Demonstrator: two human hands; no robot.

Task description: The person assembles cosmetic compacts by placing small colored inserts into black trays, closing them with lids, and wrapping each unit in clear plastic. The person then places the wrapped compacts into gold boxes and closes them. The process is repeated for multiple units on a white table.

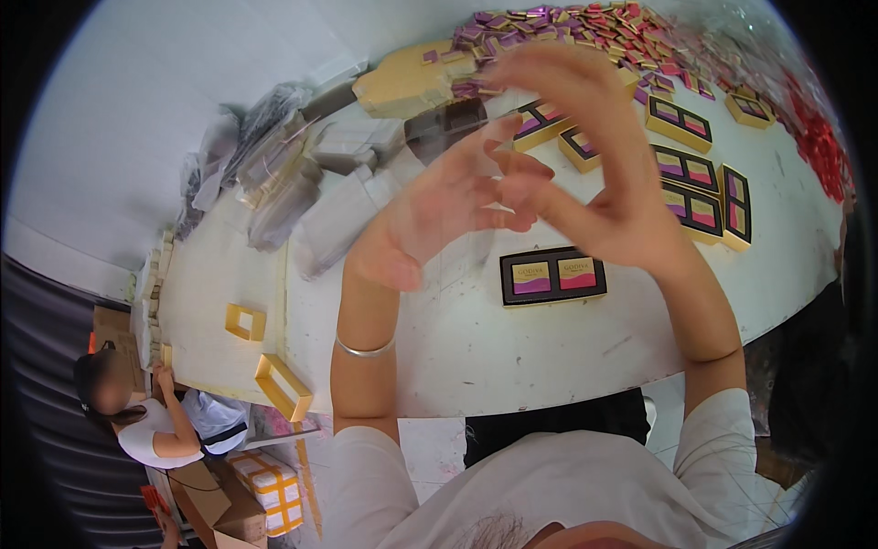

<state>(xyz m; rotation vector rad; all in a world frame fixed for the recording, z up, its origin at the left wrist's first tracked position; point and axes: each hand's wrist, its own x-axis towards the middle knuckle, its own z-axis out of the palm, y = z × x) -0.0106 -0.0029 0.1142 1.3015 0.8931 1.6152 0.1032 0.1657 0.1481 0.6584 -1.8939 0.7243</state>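
Observation:
My left hand (437, 194) is raised over the table, fingers curved around what looks like a clear plastic cover (448, 240), faint and smeared by motion. Close by, my right hand (617, 197) arches with thumb and fingers apart; its thumb reaches the left fingertips, and nothing shows in its grasp. Below the hands lies a black tray (553, 297) with two small flat packets, one gold and purple (530, 277), the other gold and pink (576, 274).
Several gold-edged boxes (679, 123) with packets stand at right. Purple and pink packets (567, 27) are heaped at the back. Clear plastic pieces (343, 215) lie at left, near two empty gold frames (283, 386). A person (155, 430) sits far left.

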